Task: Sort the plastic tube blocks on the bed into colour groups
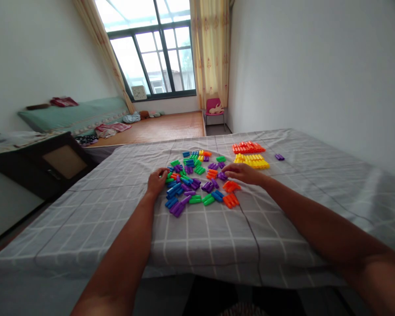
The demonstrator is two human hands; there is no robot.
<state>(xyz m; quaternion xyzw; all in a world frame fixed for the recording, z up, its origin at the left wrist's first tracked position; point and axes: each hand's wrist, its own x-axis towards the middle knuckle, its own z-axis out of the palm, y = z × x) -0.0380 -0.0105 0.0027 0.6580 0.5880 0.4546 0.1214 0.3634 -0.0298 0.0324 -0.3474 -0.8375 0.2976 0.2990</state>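
A mixed pile of small plastic tube-shaped toy pieces (187, 186), in purple, blue, green and orange, lies on a grey checked cloth (191, 245). At the pile's left edge rests my left hand (158, 180), its fingers curled in by some green and blue pieces; whatever the fingertips hold is hidden. My right hand (245, 173) reaches in from the right, thumb and fingers closed on a purple tube piece (221, 176). Close below that hand lie orange pieces (231, 187).
Beyond my right hand are a row of yellow pieces (253, 161) and a row of orange-red pieces (248, 147). A lone purple piece (279, 157) lies to their right. A dark cabinet (62, 162) stands at left; a pink chair (214, 107) is by the window.
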